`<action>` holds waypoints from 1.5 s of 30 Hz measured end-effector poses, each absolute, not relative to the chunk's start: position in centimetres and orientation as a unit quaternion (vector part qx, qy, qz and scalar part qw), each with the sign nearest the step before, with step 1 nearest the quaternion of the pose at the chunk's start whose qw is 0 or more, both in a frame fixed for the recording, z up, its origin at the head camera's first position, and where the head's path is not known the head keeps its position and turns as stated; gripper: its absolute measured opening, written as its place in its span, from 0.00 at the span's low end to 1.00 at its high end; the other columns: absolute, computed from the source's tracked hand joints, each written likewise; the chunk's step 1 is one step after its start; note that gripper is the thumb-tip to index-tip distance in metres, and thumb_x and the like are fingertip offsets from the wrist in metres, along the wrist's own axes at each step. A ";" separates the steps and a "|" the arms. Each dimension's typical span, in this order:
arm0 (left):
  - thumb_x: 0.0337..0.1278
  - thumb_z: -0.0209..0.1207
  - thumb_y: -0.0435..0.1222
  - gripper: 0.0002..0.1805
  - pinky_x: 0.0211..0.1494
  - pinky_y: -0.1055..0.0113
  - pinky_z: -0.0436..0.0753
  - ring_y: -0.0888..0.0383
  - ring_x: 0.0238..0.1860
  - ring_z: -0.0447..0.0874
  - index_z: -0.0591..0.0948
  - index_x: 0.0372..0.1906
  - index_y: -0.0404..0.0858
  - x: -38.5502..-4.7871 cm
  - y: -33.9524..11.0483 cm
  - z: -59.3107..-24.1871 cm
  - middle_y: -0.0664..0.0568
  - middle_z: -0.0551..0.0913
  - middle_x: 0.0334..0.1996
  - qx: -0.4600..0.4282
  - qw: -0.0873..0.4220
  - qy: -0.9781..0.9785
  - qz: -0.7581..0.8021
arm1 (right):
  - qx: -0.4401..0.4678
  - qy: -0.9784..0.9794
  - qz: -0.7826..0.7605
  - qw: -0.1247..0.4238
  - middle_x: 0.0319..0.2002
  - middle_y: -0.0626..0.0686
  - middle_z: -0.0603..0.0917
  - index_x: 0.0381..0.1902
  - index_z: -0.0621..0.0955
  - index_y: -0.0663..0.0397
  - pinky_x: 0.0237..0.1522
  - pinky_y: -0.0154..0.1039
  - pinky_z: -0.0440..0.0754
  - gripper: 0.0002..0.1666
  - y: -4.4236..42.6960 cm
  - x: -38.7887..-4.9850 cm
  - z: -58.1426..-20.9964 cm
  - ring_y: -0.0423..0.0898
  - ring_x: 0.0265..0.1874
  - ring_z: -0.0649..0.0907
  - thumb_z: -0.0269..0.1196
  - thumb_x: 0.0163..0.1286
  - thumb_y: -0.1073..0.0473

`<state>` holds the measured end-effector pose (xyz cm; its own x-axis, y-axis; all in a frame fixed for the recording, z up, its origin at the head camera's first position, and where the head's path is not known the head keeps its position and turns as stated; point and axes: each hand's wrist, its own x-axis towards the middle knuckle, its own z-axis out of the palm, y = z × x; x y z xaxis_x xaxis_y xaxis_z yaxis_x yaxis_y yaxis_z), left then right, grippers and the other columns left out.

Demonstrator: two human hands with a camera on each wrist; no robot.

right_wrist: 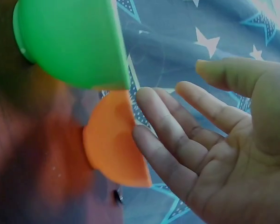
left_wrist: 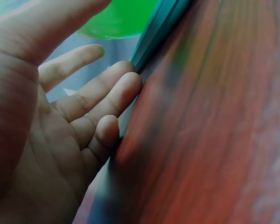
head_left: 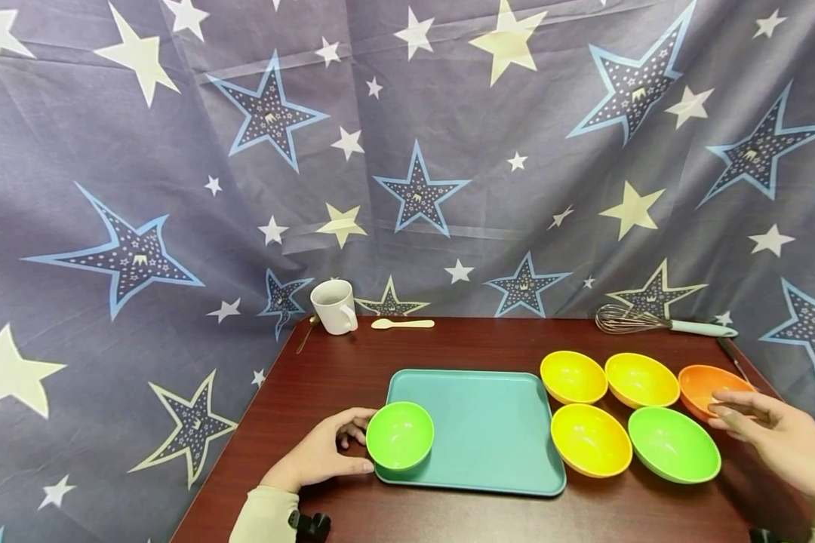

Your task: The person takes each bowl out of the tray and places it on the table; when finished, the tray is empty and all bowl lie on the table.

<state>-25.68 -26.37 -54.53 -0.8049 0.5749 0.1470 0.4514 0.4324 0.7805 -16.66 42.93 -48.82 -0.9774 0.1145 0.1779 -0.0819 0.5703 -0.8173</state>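
Observation:
A green bowl (head_left: 400, 436) sits on the left end of a teal tray (head_left: 489, 430). My left hand (head_left: 333, 449) is beside that bowl, thumb and fingers spread around its left side. In the left wrist view its loosely bent fingers (left_wrist: 123, 88) are by the tray's edge (left_wrist: 149, 42), and the palm holds nothing. My right hand (head_left: 770, 426) reaches toward an orange bowl (head_left: 702, 385), fingers extended near its rim. The right wrist view shows these fingers (right_wrist: 165, 126) uncurled, close to the orange bowl (right_wrist: 114, 140); whether they touch it I cannot tell. A second green bowl (head_left: 675, 445) stands left of this hand.
Three yellow bowls (head_left: 591, 441) stand between the tray and the right-hand bowls. At the back are a white mug (head_left: 335, 306), a cream spoon (head_left: 403, 324) and a whisk (head_left: 659, 322). A starred cloth (head_left: 448, 151) hangs behind the dark red table (head_left: 353, 362).

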 end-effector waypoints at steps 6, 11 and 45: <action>0.50 0.80 0.48 0.42 0.45 0.61 0.79 0.55 0.47 0.83 0.74 0.71 0.59 -25.7 -26.8 -54.5 0.59 0.84 0.50 0.290 0.087 0.852 0.428 | -0.009 -0.922 0.365 0.131 0.42 0.35 0.87 0.60 0.82 0.69 0.32 0.24 0.77 0.24 41.9 -17.2 -46.7 0.25 0.34 0.82 0.65 0.78 0.53; 0.48 0.81 0.49 0.42 0.45 0.61 0.79 0.55 0.47 0.83 0.75 0.70 0.60 -25.7 -27.0 -54.4 0.60 0.84 0.51 0.273 0.102 0.857 0.424 | 0.004 -0.933 0.337 0.129 0.46 0.50 0.88 0.59 0.84 0.62 0.30 0.27 0.77 0.22 40.5 -18.1 -44.8 0.25 0.34 0.80 0.65 0.78 0.50; 0.46 0.81 0.52 0.37 0.44 0.66 0.80 0.57 0.39 0.78 0.79 0.64 0.56 -25.2 -26.6 -54.3 0.60 0.81 0.47 0.301 0.086 0.862 0.399 | 0.150 -0.857 0.488 0.070 0.51 0.62 0.86 0.65 0.79 0.62 0.37 0.35 0.86 0.20 27.5 -22.9 -42.4 0.47 0.42 0.90 0.63 0.80 0.60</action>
